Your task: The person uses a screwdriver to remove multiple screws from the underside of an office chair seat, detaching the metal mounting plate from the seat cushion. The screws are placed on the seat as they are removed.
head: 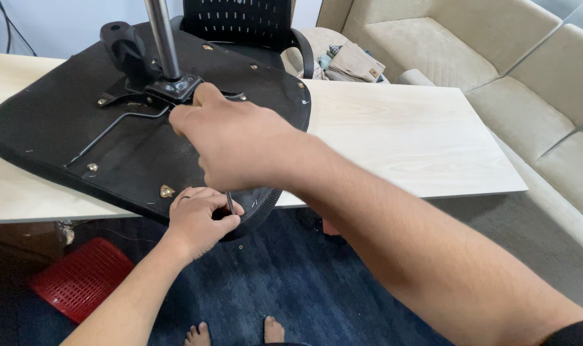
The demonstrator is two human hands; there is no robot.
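1. A red slatted plastic basket [80,282] is seen on the dark blue carpet [285,288]; contents cannot be told.
2. An upturned black fabric chair seat [80,122] is laid on the pale wooden counter [407,128].
3. A thin dark metal key [230,202] is gripped by the closed left hand [201,221] at the seat's near edge.
4. The right hand [233,141] is curled closed near the seat's metal bracket; anything held is hidden.
5. A beige sofa [496,57] is noted behind.

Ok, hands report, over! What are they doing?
Left hand pinching thin dark tool at seat edge. Right hand on upturned chair seat, near metal bracket. Nothing blocking.

Bare forearms, bare feet, black sleeve [576,333].
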